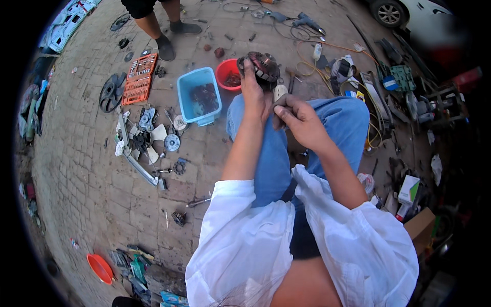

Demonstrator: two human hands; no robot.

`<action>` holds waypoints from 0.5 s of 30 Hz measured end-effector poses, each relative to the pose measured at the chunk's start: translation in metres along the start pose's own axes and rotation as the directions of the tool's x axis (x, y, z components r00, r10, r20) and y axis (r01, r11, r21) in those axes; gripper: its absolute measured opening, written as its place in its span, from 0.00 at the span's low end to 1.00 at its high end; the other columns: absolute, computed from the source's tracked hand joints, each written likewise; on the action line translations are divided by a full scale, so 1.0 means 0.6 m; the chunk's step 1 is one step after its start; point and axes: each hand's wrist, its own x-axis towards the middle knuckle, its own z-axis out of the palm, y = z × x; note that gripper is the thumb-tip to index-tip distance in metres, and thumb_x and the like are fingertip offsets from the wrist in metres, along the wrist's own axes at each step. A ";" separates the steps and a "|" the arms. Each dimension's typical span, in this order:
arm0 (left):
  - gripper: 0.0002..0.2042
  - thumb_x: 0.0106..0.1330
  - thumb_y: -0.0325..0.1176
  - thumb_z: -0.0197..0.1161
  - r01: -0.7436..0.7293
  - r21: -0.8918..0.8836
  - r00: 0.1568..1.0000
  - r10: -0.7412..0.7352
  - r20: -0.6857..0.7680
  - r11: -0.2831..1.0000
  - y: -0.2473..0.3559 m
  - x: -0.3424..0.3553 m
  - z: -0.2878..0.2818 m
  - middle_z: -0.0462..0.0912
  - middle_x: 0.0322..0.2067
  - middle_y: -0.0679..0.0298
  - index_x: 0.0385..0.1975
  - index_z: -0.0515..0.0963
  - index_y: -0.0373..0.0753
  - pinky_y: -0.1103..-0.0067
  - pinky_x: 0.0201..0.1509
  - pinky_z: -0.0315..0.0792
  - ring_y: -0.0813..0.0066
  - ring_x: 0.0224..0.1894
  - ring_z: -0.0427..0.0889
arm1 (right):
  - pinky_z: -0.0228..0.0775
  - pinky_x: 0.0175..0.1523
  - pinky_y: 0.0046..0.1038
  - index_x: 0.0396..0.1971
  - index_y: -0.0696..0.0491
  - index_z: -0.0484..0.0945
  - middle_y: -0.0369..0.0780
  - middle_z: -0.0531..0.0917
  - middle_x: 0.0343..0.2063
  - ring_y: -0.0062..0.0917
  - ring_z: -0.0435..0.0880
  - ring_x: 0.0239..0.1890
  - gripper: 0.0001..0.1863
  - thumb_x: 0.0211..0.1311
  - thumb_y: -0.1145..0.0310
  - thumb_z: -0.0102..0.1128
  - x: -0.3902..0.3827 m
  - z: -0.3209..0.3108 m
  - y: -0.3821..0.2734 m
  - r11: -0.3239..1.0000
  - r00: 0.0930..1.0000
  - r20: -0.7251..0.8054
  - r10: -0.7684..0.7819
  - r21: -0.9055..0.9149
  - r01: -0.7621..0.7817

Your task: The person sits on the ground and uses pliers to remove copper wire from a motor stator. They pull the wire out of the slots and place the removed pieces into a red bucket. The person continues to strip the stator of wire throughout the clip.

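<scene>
My left hand [251, 92] is closed round the edge of a dark, round motor part with reddish-brown copper windings [265, 65], held up above my knees. Close beside it, my right hand [302, 120] is closed, thumb bent over the fingers. A grey-brown scrap [277, 116] shows at its fingertips; whether it is cloth or something else I cannot make out. Between the two hands a small whitish piece [280, 92] is partly visible. Just behind the motor part stands a red bowl [223, 74] with dark bits inside. To its left is a light blue tub [198, 75] holding dark liquid or parts.
An orange tool case [139, 82] lies open at the left, near a black fan [111, 93]. Loose motor parts [146, 135] cover the paving. Power tools with cords [307, 23] lie ahead. Another person's legs [156, 30] stand far left. Scrap and boxes [409, 189] crowd the right.
</scene>
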 end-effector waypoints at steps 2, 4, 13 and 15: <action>0.17 0.69 0.47 0.51 0.038 -0.035 0.999 -0.039 -0.009 0.999 -0.002 0.004 -0.003 0.77 0.41 0.63 0.48 0.69 0.41 0.71 0.48 0.73 0.69 0.43 0.77 | 0.67 0.32 0.21 0.34 0.58 0.71 0.36 0.76 0.23 0.17 0.75 0.26 0.05 0.67 0.74 0.46 0.003 0.005 0.009 0.998 0.999 0.022 0.038 -0.050 -0.037; 0.16 0.69 0.47 0.49 0.078 -0.062 0.996 -0.080 -0.038 0.995 -0.006 0.011 -0.004 0.77 0.39 0.62 0.45 0.69 0.41 0.71 0.46 0.73 0.69 0.41 0.77 | 0.67 0.28 0.21 0.34 0.59 0.71 0.35 0.75 0.20 0.16 0.73 0.22 0.05 0.66 0.73 0.48 0.008 0.001 0.013 0.996 0.996 -0.060 0.067 -0.063 -0.070; 0.17 0.72 0.49 0.40 0.277 -0.010 0.938 -0.273 -0.215 0.961 -0.014 0.058 -0.019 0.77 0.39 0.55 0.41 0.66 0.41 0.62 0.46 0.71 0.61 0.40 0.76 | 0.68 0.26 0.30 0.33 0.62 0.80 0.43 0.77 0.14 0.26 0.78 0.19 0.15 0.52 0.65 0.63 0.065 -0.050 0.000 0.730 0.957 -0.195 -0.215 -0.683 0.024; 0.18 0.72 0.49 0.39 0.277 0.024 0.935 -0.264 -0.236 0.960 -0.019 0.060 -0.016 0.77 0.41 0.54 0.42 0.66 0.40 0.59 0.49 0.71 0.59 0.42 0.76 | 0.70 0.30 0.36 0.31 0.61 0.81 0.50 0.79 0.18 0.40 0.80 0.24 0.15 0.51 0.62 0.63 0.071 -0.059 -0.004 0.581 0.960 -0.182 -0.215 -0.813 -0.024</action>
